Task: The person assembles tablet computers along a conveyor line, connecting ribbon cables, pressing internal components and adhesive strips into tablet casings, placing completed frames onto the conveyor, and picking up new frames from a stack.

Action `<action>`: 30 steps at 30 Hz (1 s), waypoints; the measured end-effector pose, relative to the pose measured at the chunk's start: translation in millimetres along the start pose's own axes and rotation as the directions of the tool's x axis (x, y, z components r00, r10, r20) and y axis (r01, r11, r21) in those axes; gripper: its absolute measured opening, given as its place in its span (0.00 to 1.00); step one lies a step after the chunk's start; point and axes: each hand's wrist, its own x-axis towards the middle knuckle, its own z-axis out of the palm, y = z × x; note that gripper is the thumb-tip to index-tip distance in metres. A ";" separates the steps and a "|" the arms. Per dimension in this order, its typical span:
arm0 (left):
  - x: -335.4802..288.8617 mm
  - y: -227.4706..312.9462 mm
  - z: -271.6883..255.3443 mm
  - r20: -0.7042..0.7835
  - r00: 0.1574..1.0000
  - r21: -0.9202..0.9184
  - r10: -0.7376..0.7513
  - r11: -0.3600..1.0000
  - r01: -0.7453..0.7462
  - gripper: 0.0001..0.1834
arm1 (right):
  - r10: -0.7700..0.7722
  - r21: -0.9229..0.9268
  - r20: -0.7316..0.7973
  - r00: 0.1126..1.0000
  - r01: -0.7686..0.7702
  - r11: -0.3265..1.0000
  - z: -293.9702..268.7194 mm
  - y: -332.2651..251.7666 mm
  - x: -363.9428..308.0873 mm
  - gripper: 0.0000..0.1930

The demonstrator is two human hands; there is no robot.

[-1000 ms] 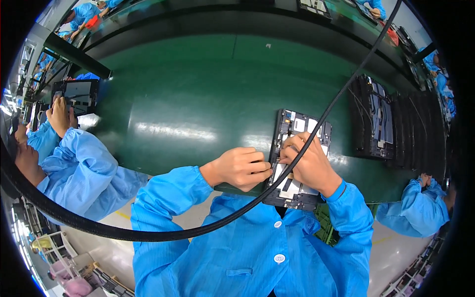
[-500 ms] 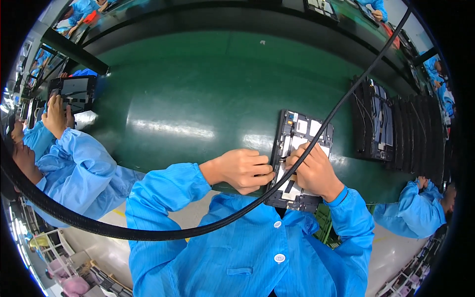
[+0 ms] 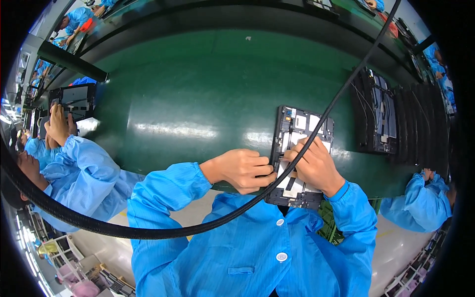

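At the desk's [image 3: 198, 89] near edge, my left hand [image 3: 242, 171] curls beside a device [image 3: 300, 122], right hand [image 3: 315, 166] over it; grip, I can't tell.

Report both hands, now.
Left hand: fingers curled at the opened device's left edge; grip can't be told.
Right hand: bent over the device; grip can't be told.

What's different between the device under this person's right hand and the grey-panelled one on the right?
The nearer device is partly covered by the right hand; the right-side device has no hand on it. The nearer device looks mostly whitish inside, the right-side device blue-grey. Both look dark-framed.
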 end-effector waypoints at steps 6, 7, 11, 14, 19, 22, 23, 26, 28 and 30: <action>6.0 -4.5 0.4 -0.028 1.000 0.011 0.010 1.000 -0.010 0.18 | 0.002 -0.009 -0.009 1.000 -0.002 1.000 2.5 4.2 0.3 0.22; 7.3 -6.0 -0.5 -0.026 1.000 0.009 0.013 1.000 -0.013 0.18 | 0.006 0.004 0.004 1.000 -0.006 1.000 2.5 4.4 -0.5 0.23; 12.4 -16.2 -2.4 -0.050 0.998 0.064 0.040 0.997 -0.037 0.17 | 0.019 0.014 -0.019 1.000 -0.018 1.000 3.6 3.7 0.0 0.21; 14.8 -21.7 -1.8 -0.069 0.995 0.121 0.074 0.991 -0.065 0.16 | 0.048 0.007 -0.051 0.998 -0.048 0.999 6.4 4.0 0.1 0.17; 23.4 -25.9 -6.3 -0.126 0.989 0.160 0.079 0.985 -0.059 0.13 | 0.081 0.046 -0.097 0.992 -0.077 0.996 6.1 3.7 0.8 0.10; 20.7 -25.5 -4.1 -0.118 0.991 0.176 0.065 0.983 -0.043 0.14 | 0.080 0.046 -0.104 0.991 -0.075 0.996 6.3 4.0 2.7 0.09; 19.5 -26.1 -2.0 -0.111 0.993 0.153 0.043 0.988 -0.026 0.14 | 0.081 0.048 -0.106 0.991 -0.076 0.996 6.0 4.2 2.2 0.09; 17.4 -25.2 -2.8 -0.088 0.996 0.120 0.003 0.993 0.007 0.17 | 0.087 0.053 -0.097 0.991 -0.082 0.995 6.2 4.5 2.3 0.09; 16.4 -24.8 -4.7 -0.069 0.997 0.107 -0.015 0.994 0.022 0.20 | 0.093 0.070 -0.108 0.990 -0.086 0.994 7.2 4.9 2.6 0.10; 16.5 -25.4 -6.1 -0.065 0.998 0.094 0.004 0.996 0.002 0.21 | 0.101 0.069 -0.109 0.989 -0.094 0.993 7.7 5.0 2.5 0.09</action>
